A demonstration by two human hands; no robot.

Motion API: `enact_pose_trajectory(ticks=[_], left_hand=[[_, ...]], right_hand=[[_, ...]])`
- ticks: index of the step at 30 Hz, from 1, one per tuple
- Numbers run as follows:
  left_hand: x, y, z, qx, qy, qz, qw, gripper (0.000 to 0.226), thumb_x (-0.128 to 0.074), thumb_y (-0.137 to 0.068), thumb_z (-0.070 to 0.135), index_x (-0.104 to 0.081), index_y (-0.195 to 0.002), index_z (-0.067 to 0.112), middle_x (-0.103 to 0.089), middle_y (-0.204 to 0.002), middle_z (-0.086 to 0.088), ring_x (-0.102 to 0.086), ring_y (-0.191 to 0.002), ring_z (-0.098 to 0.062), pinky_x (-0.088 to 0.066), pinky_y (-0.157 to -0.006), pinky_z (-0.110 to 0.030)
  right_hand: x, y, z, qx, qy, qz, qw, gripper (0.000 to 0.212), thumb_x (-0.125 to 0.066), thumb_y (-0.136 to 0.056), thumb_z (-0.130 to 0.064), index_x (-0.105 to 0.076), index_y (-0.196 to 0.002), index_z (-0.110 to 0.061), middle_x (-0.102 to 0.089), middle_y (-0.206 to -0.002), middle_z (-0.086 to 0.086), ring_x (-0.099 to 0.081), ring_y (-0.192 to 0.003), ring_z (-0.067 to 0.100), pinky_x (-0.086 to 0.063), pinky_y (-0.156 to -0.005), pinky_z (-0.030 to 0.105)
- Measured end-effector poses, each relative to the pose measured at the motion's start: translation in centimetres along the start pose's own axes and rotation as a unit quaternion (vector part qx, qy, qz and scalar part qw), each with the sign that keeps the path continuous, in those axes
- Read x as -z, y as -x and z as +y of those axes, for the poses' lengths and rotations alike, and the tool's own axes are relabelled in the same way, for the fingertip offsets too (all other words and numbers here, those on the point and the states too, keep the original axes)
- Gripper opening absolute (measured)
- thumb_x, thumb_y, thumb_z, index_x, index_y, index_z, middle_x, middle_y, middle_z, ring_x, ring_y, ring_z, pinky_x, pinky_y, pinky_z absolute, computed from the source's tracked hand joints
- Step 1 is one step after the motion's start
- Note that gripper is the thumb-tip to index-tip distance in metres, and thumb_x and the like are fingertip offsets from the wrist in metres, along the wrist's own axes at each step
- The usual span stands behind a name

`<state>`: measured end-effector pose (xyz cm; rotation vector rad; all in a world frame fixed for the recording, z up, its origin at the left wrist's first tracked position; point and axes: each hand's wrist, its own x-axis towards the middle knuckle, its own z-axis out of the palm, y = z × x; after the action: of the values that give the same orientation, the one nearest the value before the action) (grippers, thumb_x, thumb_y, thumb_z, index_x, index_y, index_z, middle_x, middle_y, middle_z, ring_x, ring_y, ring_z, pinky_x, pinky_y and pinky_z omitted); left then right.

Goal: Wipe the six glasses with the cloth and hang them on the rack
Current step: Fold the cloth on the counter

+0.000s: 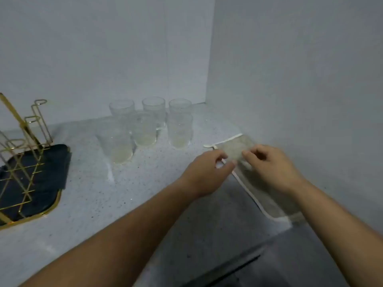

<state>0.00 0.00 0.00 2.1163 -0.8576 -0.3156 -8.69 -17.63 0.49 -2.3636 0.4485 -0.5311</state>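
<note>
Several clear glasses (145, 129) stand upright in two rows on the speckled white counter (103, 195), near the back wall. A grey cloth with a white hem (267, 195) lies along the right wall. My left hand (205, 172) pinches the cloth's hem between thumb and fingers. My right hand (269, 166) rests over the cloth with curled fingers gripping its upper part. A gold wire rack (24, 146) stands at the far left on a dark mat (51, 168); its pegs hold nothing.
Two walls meet in a corner behind the glasses. The counter's front edge drops off at the lower right, with a dark floor (290, 266) below. Bare counter lies between the rack and my arms.
</note>
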Motion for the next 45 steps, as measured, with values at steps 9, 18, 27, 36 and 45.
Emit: enact_pose_trajectory(ticks=[9,18,27,36,45], left_hand=[[-5.5,0.3,3.5,0.07,-0.28,-0.025,0.957,0.068,-0.044,-0.093,0.074,-0.047,-0.149,0.034,-0.043,-0.15,-0.016,-0.036,-0.139,-0.037,-0.028,-0.112,-0.05],[-5.5,1.0,3.0,0.081,-0.325,-0.016,0.942,0.073,-0.045,-0.087,0.079,-0.05,-0.147,0.039,-0.043,-0.14,-0.01,-0.034,-0.133,-0.031,-0.026,-0.109,-0.047],[2.4,6.8,-1.9,0.152,-0.317,-0.029,0.936,0.082,-0.05,-0.081,0.085,-0.039,-0.153,0.048,-0.038,-0.14,-0.007,-0.03,-0.136,-0.031,-0.025,-0.114,-0.045],[9.9,14.7,-6.6,0.221,-0.31,-0.02,0.924,0.08,-0.052,-0.084,0.082,-0.031,-0.156,0.052,-0.037,-0.139,-0.005,-0.029,-0.137,-0.03,-0.024,-0.112,-0.041],[10.8,18.4,-8.7,0.01,-0.203,0.048,0.978,0.026,-0.076,-0.091,0.039,-0.073,-0.117,0.035,-0.058,-0.124,0.009,-0.049,-0.122,-0.014,-0.039,-0.112,-0.04]], right_hand=[[3.7,5.5,4.4,0.024,0.123,-0.118,0.985,0.033,-0.052,-0.106,-0.029,-0.075,-0.114,-0.007,-0.072,-0.126,0.01,-0.061,-0.121,0.025,-0.035,-0.104,0.022],[3.8,5.9,3.8,-0.036,0.066,-0.161,0.984,0.04,-0.04,-0.108,-0.042,-0.065,-0.136,-0.028,-0.047,-0.157,-0.011,-0.034,-0.147,0.011,-0.014,-0.12,0.023],[-1.9,8.1,-2.5,0.035,0.086,-0.237,0.967,0.047,-0.028,-0.107,-0.054,-0.052,-0.146,-0.041,-0.037,-0.16,-0.022,-0.021,-0.142,0.007,-0.005,-0.116,0.036],[-8.6,10.2,-9.1,0.105,0.059,-0.309,0.944,0.054,-0.028,-0.103,-0.064,-0.049,-0.148,-0.042,-0.034,-0.155,-0.024,-0.02,-0.145,0.01,-0.012,-0.115,0.034],[-8.4,10.7,-9.3,0.161,-0.044,-0.257,0.952,0.017,-0.07,-0.088,-0.051,-0.076,-0.099,-0.039,-0.063,-0.129,-0.023,-0.046,-0.123,-0.003,-0.039,-0.113,0.034]])
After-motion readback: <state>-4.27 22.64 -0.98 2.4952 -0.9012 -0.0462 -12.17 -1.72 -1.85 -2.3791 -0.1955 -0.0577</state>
